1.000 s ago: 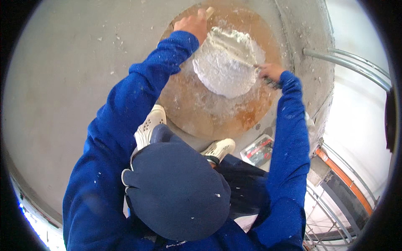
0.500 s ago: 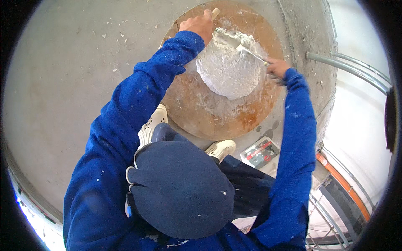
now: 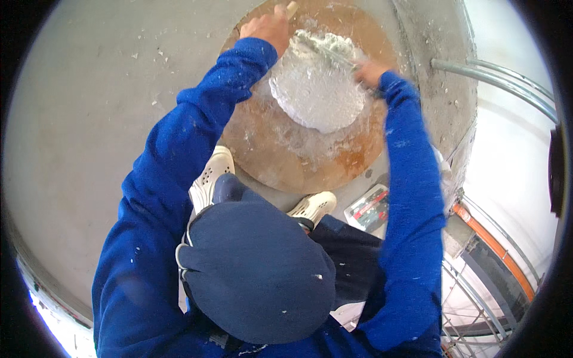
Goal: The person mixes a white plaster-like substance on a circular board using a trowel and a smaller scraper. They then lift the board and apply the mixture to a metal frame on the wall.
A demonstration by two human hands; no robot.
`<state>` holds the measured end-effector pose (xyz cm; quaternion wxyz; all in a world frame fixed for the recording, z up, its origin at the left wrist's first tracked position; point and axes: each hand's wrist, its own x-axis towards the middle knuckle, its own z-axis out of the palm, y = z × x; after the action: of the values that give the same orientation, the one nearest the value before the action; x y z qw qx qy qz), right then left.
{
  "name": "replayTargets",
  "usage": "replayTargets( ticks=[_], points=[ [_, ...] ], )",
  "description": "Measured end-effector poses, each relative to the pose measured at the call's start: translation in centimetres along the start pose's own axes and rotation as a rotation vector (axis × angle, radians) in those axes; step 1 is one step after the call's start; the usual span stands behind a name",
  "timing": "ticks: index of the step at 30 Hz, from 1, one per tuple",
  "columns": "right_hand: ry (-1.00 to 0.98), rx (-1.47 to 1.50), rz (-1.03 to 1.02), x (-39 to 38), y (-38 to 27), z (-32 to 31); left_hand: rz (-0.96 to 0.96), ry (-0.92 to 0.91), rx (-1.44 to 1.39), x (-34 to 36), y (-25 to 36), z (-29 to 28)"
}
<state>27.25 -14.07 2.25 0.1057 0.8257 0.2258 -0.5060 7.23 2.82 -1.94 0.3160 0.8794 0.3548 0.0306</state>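
On a round brown board (image 3: 316, 170) lies a mound of wet white paste (image 3: 316, 101), thick and lumpy along its far edge. At the board's far left side, my left hand (image 3: 268, 31) is closed on a pale wooden handle (image 3: 292, 9); the rest of that tool is hard to make out. At the paste's right edge, my right hand (image 3: 370, 75) grips a metal spreading tool (image 3: 334, 55) whose blade reaches leftward across the far part of the paste. Motion blurs that hand and blade.
The board sits on a grey concrete floor (image 3: 107, 101). Metal tubes (image 3: 483, 78) run at the right beside a white wall, with an orange pipe (image 3: 495, 250) and railing lower right. A flat package (image 3: 365, 209) lies near my pale clogs (image 3: 313, 209).
Half a second ago my right hand was lower and further right; it has moved up and left with the blade. My left hand has shifted slightly up and left, still gripping the handle.
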Motion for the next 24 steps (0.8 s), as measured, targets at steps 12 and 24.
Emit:
replayTargets(
  ticks=[12, 24],
  points=[
    [-0.234, 0.131, 0.220, 0.2, -1.6, -3.7, 0.017, 0.011, 0.001, -0.3, -1.3, 0.9],
    [0.020, -0.053, 0.035, 3.0, -0.1, -0.3, 0.020, 0.006, 0.017, 0.4, -0.5, 0.2]
  ],
)
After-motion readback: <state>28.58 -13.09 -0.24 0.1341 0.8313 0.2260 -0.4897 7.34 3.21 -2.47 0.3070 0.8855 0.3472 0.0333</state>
